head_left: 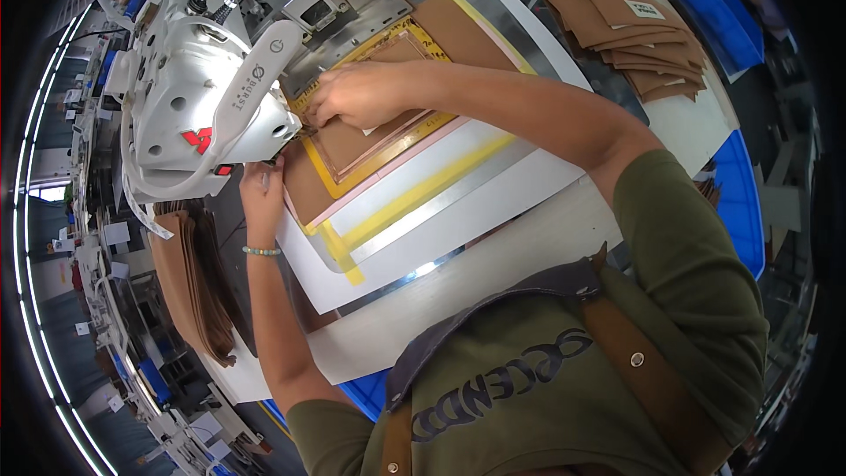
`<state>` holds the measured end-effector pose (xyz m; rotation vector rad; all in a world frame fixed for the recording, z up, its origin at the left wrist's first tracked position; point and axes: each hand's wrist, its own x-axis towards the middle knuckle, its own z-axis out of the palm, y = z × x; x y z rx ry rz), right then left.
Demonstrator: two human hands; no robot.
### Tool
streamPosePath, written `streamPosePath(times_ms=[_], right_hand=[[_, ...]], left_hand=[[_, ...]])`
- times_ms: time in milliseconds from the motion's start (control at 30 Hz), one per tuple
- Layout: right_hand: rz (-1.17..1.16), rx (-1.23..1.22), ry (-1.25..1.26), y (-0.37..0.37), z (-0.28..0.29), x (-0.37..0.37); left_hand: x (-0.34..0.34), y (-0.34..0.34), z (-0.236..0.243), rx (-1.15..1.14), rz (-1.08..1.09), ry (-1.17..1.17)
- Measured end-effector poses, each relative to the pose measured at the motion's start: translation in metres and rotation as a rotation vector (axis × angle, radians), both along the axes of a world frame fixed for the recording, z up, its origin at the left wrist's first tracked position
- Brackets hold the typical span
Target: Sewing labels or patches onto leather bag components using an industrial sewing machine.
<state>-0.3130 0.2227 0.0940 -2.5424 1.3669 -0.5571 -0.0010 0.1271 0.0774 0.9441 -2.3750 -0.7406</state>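
Note:
A white sewing machine head (198,110) stands over brown fabric (476,31) held under a yellow rectangular frame (370,178). My right hand (361,97) reaches across the frame, its fingers curled together close to the needle area. What its fingertips hold, if anything, is hidden. A small white label (369,131) shows below that hand. Beside the lower side of the machine head, my left hand (263,192) has its fingers drawn together at the fabric's left edge. The tips are partly hidden by the machine, and I cannot make out what they grip.
Brown fabric pieces (630,31) are piled at the back right, the top one bearing a white label. Another brown stack (189,282) hangs at the left table edge. Blue bins (736,203) stand at the right. White sheet and yellow tape (427,192) lie under the frame.

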Motion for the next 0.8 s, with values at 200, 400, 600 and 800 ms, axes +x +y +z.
streamPosePath(times_ms=[200,400,600,800], right_hand=[[0.064,-0.022,-0.092,0.009,-0.002,0.003],[0.070,-0.050,-0.052,0.037,0.020,-0.005],[-0.307,0.134,0.430,0.107,0.031,-0.066],[-0.388,-0.256,0.357,0.133,-0.002,-0.076]], left_hand=[[-0.007,0.046,0.026,-0.127,-0.106,-0.111],[-0.017,0.064,0.037,-0.267,-0.176,-0.097],[-0.028,0.092,0.042,-0.327,-0.244,-0.129],[-0.056,0.100,0.041,-0.364,-0.367,-0.244]])
